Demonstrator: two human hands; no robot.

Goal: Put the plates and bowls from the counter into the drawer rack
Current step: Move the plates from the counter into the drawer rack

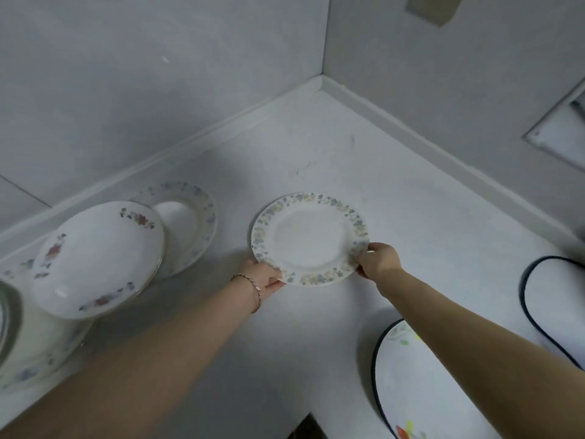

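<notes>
**White china held at two edges**

White floral-rimmed plate (310, 239) out on the counter (316, 160), face up and level, not far from the corner where the two walls meet. Impossible to tell whether resting on the surface or raised just clear of it. Gripped at the near-left rim by the left hand (264, 278), fingers tucked beneath the plate and hidden, thumb lying along the edge. Pinched at the near-right rim by the right hand (378, 259), fingers curled over the flower border, fingertips lost in blur. Thin chain bracelet (250, 288) round the left wrist.

To the left and apart from it, a second floral plate (193, 217) close to the back wall. Partly covered by a rose-patterned dish (98, 258) tilted up on a stack of crockery (41, 343). Stack cut off by the left edge, number of pieces unclear.

To the right and well apart, a dark-rimmed plate (411, 384), crossed by the right forearm and cropped at the bottom. Beyond it another dark-rimmed piece (544, 289), sliced by the right edge, kind not clear.

Dark gap (304, 429) at the counter's near edge, too dim to make out. Wall socket (433, 7) cropped at the top. Recessed frame (563, 134) in the right wall, also cut off
</notes>
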